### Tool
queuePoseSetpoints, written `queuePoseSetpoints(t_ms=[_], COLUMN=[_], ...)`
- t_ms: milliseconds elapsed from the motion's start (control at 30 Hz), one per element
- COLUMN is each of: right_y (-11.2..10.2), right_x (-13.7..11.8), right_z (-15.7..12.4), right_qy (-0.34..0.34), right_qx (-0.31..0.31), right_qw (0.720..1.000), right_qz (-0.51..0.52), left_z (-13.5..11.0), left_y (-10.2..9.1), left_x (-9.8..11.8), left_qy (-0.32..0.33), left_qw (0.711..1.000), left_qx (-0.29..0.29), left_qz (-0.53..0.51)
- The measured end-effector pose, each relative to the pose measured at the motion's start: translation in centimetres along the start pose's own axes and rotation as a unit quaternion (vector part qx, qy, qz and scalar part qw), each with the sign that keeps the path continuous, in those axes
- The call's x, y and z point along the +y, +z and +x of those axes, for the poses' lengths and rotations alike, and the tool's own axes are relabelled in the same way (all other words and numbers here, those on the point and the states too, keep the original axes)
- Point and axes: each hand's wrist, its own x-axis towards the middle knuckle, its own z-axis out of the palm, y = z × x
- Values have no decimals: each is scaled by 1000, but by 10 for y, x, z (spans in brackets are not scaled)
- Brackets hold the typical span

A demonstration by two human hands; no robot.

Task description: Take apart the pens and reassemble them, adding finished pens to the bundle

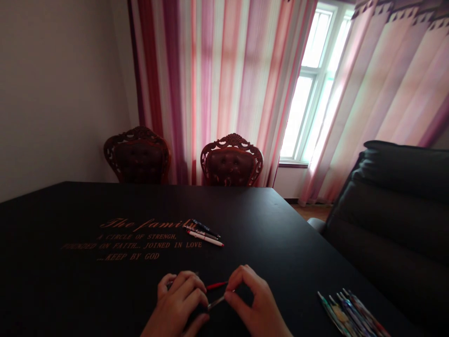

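Note:
My left hand (pixel 184 299) is closed, its fingers curled over the near part of the table. A dark bit of a pen shows at its left side, mostly covered by the fingers. My right hand (pixel 254 299) pinches one end of a thin, pale pen part (pixel 216 302) between thumb and forefinger. The other end of that part reaches the fingertips of my left hand. Just beyond it a slim red pen piece (pixel 216 285) spans the gap between both hands; whether it is held or lies on the table, I cannot tell.
Several pens, including a white one with a red tip (pixel 205 238), lie farther up the black table (pixel 252 224). At the lower right is a row of several pens (pixel 347 311). Carved chairs (pixel 231 161) stand behind the table, and a black armchair (pixel 396 224) stands right.

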Motion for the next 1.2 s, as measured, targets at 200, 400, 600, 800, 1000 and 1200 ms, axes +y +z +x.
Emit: queuePoseSetpoints(t_ms=[200, 400, 600, 800, 1000, 1200], right_y=[-14, -15, -14, -13, -11, -12], right_x=[15, 22, 10, 8, 10, 9], right_z=[4, 4, 2, 1, 2, 4], right_qy=[52, 21, 28, 14, -6, -11], right_qx=[-6, -41, -74, -77, -56, -36], right_qw=[998, 994, 988, 987, 987, 986], right_qz=[-20, -96, -130, -140, -149, -161], left_z=[-2, 0, -1, -2, -3, -2], left_y=[-7, -13, -6, -3, -1, -3], left_x=[-13, -32, -35, -36, -41, -41], left_qy=[-80, -197, -221, -225, -235, -239], left_qw=[997, 980, 975, 974, 972, 970], left_qx=[5, 28, 16, 12, 32, 36], left_qz=[-16, 14, 8, 4, 7, 12])
